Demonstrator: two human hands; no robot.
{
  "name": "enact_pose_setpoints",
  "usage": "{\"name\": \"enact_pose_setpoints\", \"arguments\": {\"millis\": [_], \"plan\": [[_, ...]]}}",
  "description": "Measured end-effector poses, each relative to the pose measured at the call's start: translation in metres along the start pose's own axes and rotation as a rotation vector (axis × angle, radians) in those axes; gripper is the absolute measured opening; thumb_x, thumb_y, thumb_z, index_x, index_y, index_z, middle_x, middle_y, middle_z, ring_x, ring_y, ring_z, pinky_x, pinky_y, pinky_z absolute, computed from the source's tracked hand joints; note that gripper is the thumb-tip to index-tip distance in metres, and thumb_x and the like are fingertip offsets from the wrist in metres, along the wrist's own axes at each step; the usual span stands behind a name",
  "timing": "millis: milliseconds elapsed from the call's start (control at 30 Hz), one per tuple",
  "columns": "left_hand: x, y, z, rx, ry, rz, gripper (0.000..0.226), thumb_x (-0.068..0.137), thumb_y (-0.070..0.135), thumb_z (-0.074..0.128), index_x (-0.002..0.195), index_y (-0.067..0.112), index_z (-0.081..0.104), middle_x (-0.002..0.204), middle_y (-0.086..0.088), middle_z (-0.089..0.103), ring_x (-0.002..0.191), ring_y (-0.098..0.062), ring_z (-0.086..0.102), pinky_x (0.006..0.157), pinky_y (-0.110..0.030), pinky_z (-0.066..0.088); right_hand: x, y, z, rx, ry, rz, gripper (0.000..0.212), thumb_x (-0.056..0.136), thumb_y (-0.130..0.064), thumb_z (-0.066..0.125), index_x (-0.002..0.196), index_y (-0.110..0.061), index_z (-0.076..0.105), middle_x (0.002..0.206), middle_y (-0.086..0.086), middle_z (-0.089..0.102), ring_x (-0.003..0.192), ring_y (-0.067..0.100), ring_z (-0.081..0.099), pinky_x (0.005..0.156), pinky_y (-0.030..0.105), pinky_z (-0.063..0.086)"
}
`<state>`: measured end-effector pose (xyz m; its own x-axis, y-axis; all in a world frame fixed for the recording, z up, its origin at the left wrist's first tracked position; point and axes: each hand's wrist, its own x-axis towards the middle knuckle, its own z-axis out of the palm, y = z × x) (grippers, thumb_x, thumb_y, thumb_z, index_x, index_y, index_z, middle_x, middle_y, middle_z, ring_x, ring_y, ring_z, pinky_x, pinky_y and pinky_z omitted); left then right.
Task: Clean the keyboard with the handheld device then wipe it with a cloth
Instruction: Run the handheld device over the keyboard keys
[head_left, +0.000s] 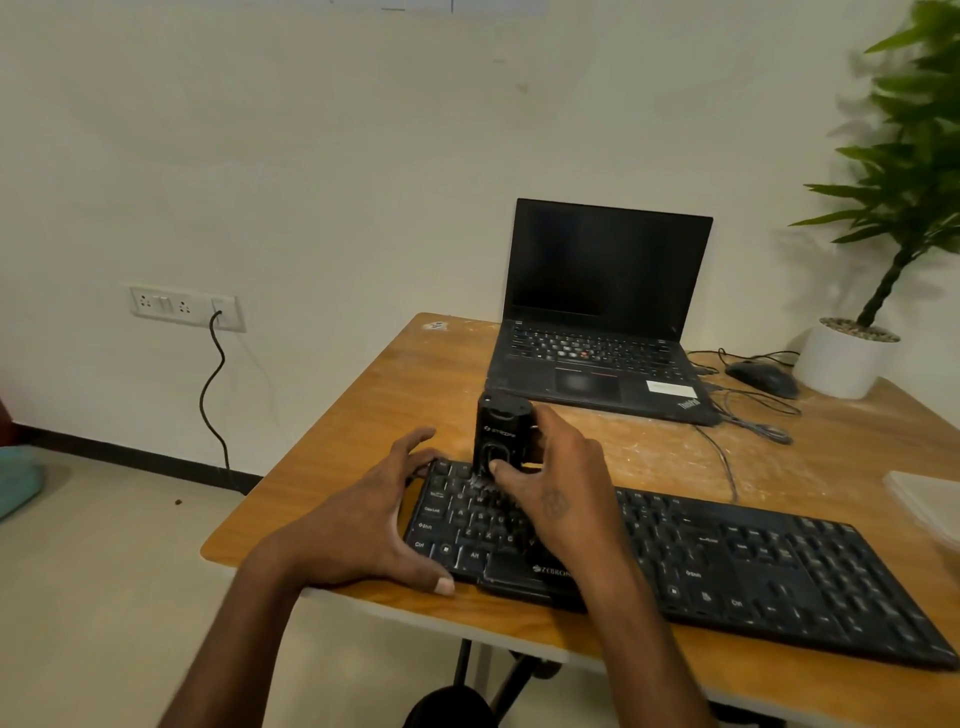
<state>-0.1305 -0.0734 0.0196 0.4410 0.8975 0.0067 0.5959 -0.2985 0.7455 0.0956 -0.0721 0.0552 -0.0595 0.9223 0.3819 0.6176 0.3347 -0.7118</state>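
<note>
Head view shows the risks plainly enough: the keyboard (675, 566) lies at an angle on the desk (395, 384) with its near edge close to the desk's front rim, so a hard push from the device (501, 439) could, in my judgement, slide it toward that rim. The left hand (363, 530) guards against this, its fingers (415, 452) spread wide and its thumb pressed at the keyboard's near-left corner. The right hand (550, 483) grips the device from the right, fingers curled round its body and thumb on its front face; a loose hold could let it tip, since it stands upright on its lower end over the top-left keys. Pressing too hard there might pop a key cap, and pale debris beside its base could scatter instead of being lifted. The keyboard itself is black, full-size, with white legends and a brand mark below the space bar; its right part is blurred. A pale flat thing at the desk's right edge may be the cloth; I cannot tell.
</note>
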Motion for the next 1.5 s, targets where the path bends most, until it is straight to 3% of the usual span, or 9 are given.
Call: {"name": "enact_pose_setpoints", "arguments": {"millis": [233, 367, 467, 533, 600, 800, 1100, 1367, 1500], "plan": [[0.000, 0.004, 0.000, -0.032, 0.013, 0.008, 0.142, 0.052, 0.055, 0.099, 0.150, 0.061, -0.004, 0.155, 0.023, 0.036, 0.136, -0.001, 0.045, 0.113, -0.035, 0.045, 0.002, -0.016, 0.029, 0.008, -0.059, -0.051, 0.043, 0.089, -0.020, 0.074, 0.127, -0.025, 0.056, 0.115, -0.003, 0.070, 0.095, 0.009, 0.067, 0.072, 0.024, 0.059], [-0.001, 0.002, 0.000, -0.019, -0.013, 0.002, 0.140, 0.054, 0.053, 0.098, 0.149, 0.061, -0.005, 0.145, 0.040, 0.032, 0.132, 0.011, 0.041, 0.112, -0.023, 0.042, -0.001, -0.002, 0.006, 0.026, -0.061, -0.013, 0.047, 0.089, -0.022, 0.074, 0.132, -0.028, 0.056, 0.121, -0.008, 0.068, 0.100, 0.002, 0.064, 0.070, 0.012, 0.051], [0.000, 0.001, 0.000, -0.007, -0.007, 0.000, 0.141, 0.053, 0.056, 0.098, 0.149, 0.061, -0.004, 0.147, 0.039, 0.030, 0.133, 0.013, 0.038, 0.112, -0.021, 0.039, -0.011, 0.018, -0.024, 0.022, -0.031, 0.044, 0.050, 0.089, -0.020, 0.074, 0.135, -0.029, 0.055, 0.122, -0.010, 0.068, 0.089, -0.010, 0.058, 0.063, 0.004, 0.046], [0.000, 0.000, 0.001, -0.011, -0.005, -0.002, 0.140, 0.052, 0.055, 0.098, 0.149, 0.061, -0.003, 0.148, 0.037, 0.031, 0.132, 0.012, 0.040, 0.110, -0.020, 0.041, -0.018, 0.028, -0.040, 0.005, 0.009, 0.076, 0.047, 0.090, -0.019, 0.074, 0.132, -0.029, 0.056, 0.119, -0.010, 0.069, 0.086, -0.012, 0.058, 0.063, 0.007, 0.048], [0.000, -0.001, 0.001, -0.015, -0.009, -0.004, 0.138, 0.053, 0.054, 0.098, 0.148, 0.062, -0.001, 0.145, 0.037, 0.032, 0.129, 0.015, 0.041, 0.106, -0.017, 0.043, -0.020, 0.032, -0.044, -0.025, 0.029, 0.102, 0.044, 0.092, -0.018, 0.072, 0.131, -0.026, 0.053, 0.117, -0.007, 0.069, 0.089, -0.002, 0.065, 0.066, 0.016, 0.054], [0.000, 0.003, 0.001, -0.013, -0.007, -0.013, 0.138, 0.051, 0.056, 0.099, 0.148, 0.064, 0.001, 0.145, 0.035, 0.034, 0.127, 0.013, 0.045, 0.106, -0.018, 0.044, -0.016, 0.004, -0.004, -0.106, -0.024, 0.029, 0.046, 0.095, -0.024, 0.067, 0.134, -0.026, 0.043, 0.120, -0.002, 0.067, 0.099, 0.014, 0.066, 0.075, 0.029, 0.059], [0.000, 0.002, 0.000, -0.024, -0.022, -0.009, 0.136, 0.053, 0.054, 0.099, 0.148, 0.063, 0.002, 0.149, 0.033, 0.033, 0.132, 0.008, 0.043, 0.112, -0.025, 0.042, -0.024, 0.030, -0.050, 0.005, -0.008, 0.078, 0.046, 0.092, -0.019, 0.071, 0.133, -0.028, 0.052, 0.120, -0.008, 0.068, 0.095, 0.002, 0.067, 0.079, 0.029, 0.061], [0.000, 0.001, 0.000, -0.040, -0.034, -0.019, 0.134, 0.055, 0.049, 0.100, 0.148, 0.062, 0.005, 0.146, 0.034, 0.034, 0.127, 0.014, 0.044, 0.105, -0.017, 0.045, -0.021, 0.019, -0.031, -0.062, -0.040, -0.009, 0.048, 0.093, -0.017, 0.070, 0.135, -0.027, 0.051, 0.120, -0.003, 0.069, 0.097, 0.012, 0.069, 0.077, 0.032, 0.062], [0.000, 0.003, 0.000, -0.029, -0.034, -0.024, 0.135, 0.053, 0.053, 0.099, 0.148, 0.062, 0.005, 0.147, 0.033, 0.034, 0.132, 0.006, 0.044, 0.111, -0.026, 0.044, -0.023, 0.028, -0.046, 0.027, -0.062, 0.040, 0.051, 0.093, -0.017, 0.070, 0.138, -0.028, 0.050, 0.123, -0.006, 0.068, 0.096, 0.005, 0.068, 0.079, 0.031, 0.061]]}}
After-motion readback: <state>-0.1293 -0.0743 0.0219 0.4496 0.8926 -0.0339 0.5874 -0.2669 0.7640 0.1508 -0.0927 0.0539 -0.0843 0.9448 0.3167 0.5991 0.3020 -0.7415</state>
